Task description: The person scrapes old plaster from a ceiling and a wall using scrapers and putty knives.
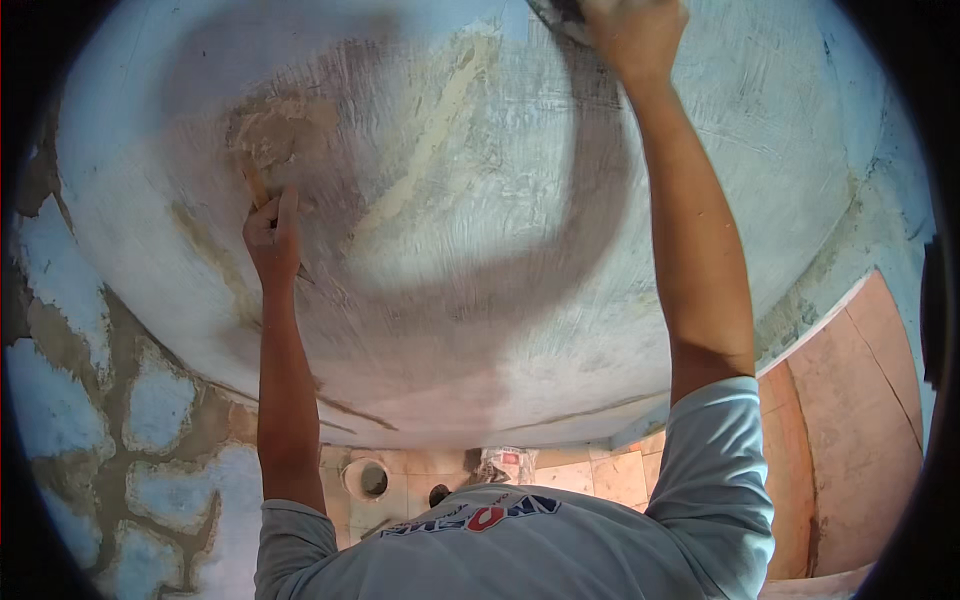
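Observation:
A plastered wall (465,225) with pale filler streaks and blue paint fills the view before me. My left hand (274,236) is closed around a tool with a flat, yellowish-brown part (255,184) pointing up; its exact kind is unclear. Just above it lies a rough brown patch of plaster (281,131). At the top edge, my right hand (637,30) grips a dark, flat tool (559,16), partly cut off by the frame, against or close to the wall. The tool's exact kind cannot be told.
A white bucket (365,479) and a printed bag (508,463) stand on the tiled floor (427,465) below. At the left, a blue wall (161,405) bears branching mortar-filled patches. A reddish tiled surface (847,405) lies at the lower right, beyond a pale edge.

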`<state>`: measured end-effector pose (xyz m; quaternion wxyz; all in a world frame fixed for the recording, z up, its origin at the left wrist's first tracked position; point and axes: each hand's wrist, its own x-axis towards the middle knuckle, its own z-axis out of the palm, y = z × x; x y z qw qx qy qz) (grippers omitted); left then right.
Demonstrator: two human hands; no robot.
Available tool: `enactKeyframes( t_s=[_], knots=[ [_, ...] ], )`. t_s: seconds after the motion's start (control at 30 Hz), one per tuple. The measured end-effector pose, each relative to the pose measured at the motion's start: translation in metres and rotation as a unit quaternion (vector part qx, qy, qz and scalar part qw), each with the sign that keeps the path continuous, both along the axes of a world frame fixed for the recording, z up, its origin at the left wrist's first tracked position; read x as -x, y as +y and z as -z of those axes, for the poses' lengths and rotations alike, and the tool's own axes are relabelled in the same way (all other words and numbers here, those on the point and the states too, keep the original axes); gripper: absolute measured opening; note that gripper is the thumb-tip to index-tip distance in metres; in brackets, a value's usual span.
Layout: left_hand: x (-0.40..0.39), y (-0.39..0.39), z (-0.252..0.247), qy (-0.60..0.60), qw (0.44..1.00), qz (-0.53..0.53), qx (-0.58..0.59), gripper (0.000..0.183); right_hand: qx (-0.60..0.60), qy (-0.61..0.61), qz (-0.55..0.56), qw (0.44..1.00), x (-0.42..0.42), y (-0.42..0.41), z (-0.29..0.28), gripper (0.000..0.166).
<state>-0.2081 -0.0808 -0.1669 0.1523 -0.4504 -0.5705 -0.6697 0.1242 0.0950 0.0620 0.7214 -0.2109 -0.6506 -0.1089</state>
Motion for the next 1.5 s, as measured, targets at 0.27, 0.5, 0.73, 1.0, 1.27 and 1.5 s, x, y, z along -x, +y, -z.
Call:
enactKeyframes(
  t_s=[0.27,0.5,0.73,1.0,1.27,1.5],
  knots=[
    [0.004,0.024,0.002,-0.016,0.999,-0.010,-0.042,0.036,-0.043,-0.180,-0.079,0.979,0.031,0.000,0.112,0.043],
    [-0.010,0.032,0.000,-0.032,0.999,0.021,-0.038,0.038,0.108,0.085,-0.249,0.959,-0.010,-0.005,0.009,0.044],
    [-0.008,0.023,-0.011,-0.078,0.997,-0.007,-0.001,0.036,-0.016,-0.135,-0.091,0.987,0.036,0.005,0.111,0.046],
    [-0.011,0.021,-0.005,-0.034,0.999,0.020,0.008,0.036,0.041,0.040,-0.075,0.996,-0.018,0.010,0.008,0.038],
    [-0.018,0.026,-0.014,-0.025,1.000,-0.004,0.014,0.037,-0.006,-0.181,-0.113,0.977,0.041,-0.001,0.123,0.041],
    [-0.026,0.011,0.093,-0.060,0.996,0.012,0.070,0.040,0.279,-0.087,-0.252,0.922,0.025,-0.036,0.236,0.052]
  ],
)
